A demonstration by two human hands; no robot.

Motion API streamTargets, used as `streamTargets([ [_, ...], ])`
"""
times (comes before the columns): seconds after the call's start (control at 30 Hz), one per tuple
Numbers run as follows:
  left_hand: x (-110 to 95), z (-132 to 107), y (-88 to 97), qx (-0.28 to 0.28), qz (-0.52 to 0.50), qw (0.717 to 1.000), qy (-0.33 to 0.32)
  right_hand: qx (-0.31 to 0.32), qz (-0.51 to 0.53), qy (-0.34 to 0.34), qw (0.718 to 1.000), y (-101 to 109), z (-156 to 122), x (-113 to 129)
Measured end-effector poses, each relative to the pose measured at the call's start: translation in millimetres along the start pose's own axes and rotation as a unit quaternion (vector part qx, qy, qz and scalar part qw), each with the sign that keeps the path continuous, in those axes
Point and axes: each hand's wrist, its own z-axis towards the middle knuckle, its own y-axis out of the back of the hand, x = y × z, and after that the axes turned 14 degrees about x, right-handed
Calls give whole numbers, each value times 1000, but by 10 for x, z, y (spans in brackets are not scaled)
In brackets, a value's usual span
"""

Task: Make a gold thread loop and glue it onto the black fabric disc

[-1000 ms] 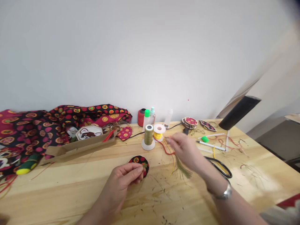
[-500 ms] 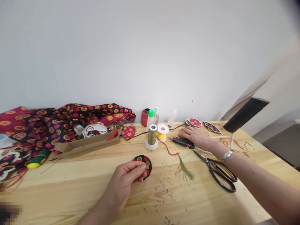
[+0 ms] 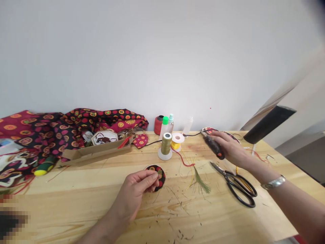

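Fabric disc point(image 3: 157, 170) at mid-table point(image 3: 76, 203), its near edge pinched between thumb and fingers of the left hand point(image 3: 137, 191); farther right, the right hand point(image 3: 232, 150) clasps a black tool point(image 3: 212, 145) just beyond the scissors point(image 3: 238, 186), right of the thread spools point(image 3: 166, 144)

The left hand point(image 3: 138, 189) reaches forward at centre, thumb and forefinger pinched together. The right hand point(image 3: 230, 147) lies farther out, forearm extended, fingers curled closed.
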Motion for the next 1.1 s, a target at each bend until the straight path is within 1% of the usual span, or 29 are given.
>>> streamTargets([
  [0.07, 2, -3, -3, 1, 0, 1000, 2, -65, 75, -16, 995, 48, 28, 50],
  [0.1, 1, -6, -5, 3, 1, 1000, 2, -98, 116, -28, 988, 73, 60, 77],
  [0.2, -8, -13, -11, 1, 2, 1000, -1, -186, 236, -67, 951, 159, 180, 171],
  [0.27, -13, -15, -12, -4, 4, 1000, -4, -209, 298, -92, 927, 207, 239, 252],
  [0.33, -12, -13, -12, -7, 10, 1000, -7, -195, 333, -112, 916, 210, 260, 343],
  [0.37, -10, -10, -11, -8, 15, 1000, -10, -180, 340, -118, 916, 186, 260, 386],
  [0.47, 0, 1, -7, -6, 29, 1000, -12, -132, 331, -104, 928, 22, 251, 467],
  [0.5, 3, 3, -7, -5, 33, 999, -13, -125, 320, -99, 934, -48, 256, 471],
  [0.57, 5, 2, -9, -3, 44, 999, -14, -136, 288, -108, 942, -168, 288, 446],
  [0.63, 4, -6, -17, 1, 61, 998, -12, -156, 264, -125, 944, -234, 341, 391],
  [0.7, 2, -15, -31, 4, 86, 996, -1, -175, 259, -131, 941, -243, 396, 334],
  [0.77, -2, -18, -47, 4, 117, 993, 11, -178, 263, -119, 941, -220, 432, 301],
  [0.83, -8, -11, -64, 9, 152, 988, 7, -141, 266, -92, 949, -195, 441, 309],
  [0.9, -22, 2, -83, 24, 189, 982, -14, -80, 276, -61, 956, -189, 429, 354],
  [0.93, -34, 9, -95, 35, 215, 976, -24, -57, 283, -49, 956, -195, 420, 382],
  [1.0, -77, 27, -130, 59, 289, 955, -41, -38, 297, -37, 953, -225, 409, 437],
  [1.03, -106, 40, -153, 73, 337, 938, -46, -37, 302, -35, 952, -246, 410, 459],
  [1.1, -172, 87, -212, 101, 432, 893, -77, -33, 308, -31, 950, -294, 428, 490],
])
